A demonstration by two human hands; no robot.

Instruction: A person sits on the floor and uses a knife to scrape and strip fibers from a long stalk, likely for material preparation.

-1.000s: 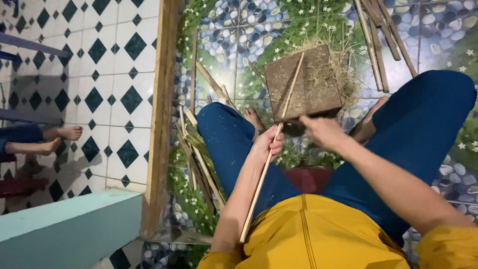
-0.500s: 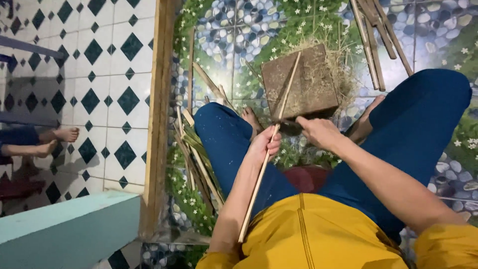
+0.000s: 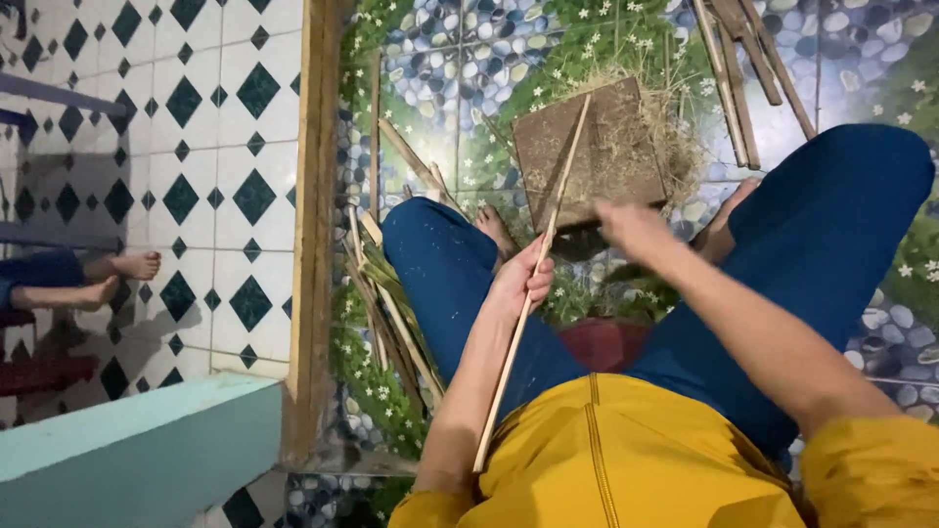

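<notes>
My left hand [image 3: 520,280] grips a long thin bamboo strip [image 3: 533,284] near its middle. The strip runs from beside my hip up onto a brown wooden block [image 3: 587,152] that lies on the floor between my knees. My right hand [image 3: 631,230] is blurred by motion just below the block, fingers closed on something dark at the block's near edge; what it holds is hidden. Dry fibre shavings [image 3: 675,147] are piled on the block's right side. I sit in blue trousers and a yellow shirt.
Several bamboo strips [image 3: 391,303] lie by my left leg, and more sticks [image 3: 743,68] at the top right. A wooden door frame [image 3: 313,225] divides the pebble-patterned floor from the diamond tiles. Another person's bare feet [image 3: 117,279] rest at the left. A teal ledge [image 3: 137,455] stands lower left.
My right hand has shifted slightly left and down along the block's near edge and is now blurred. The left hand and the strip have stayed nearly where they were.
</notes>
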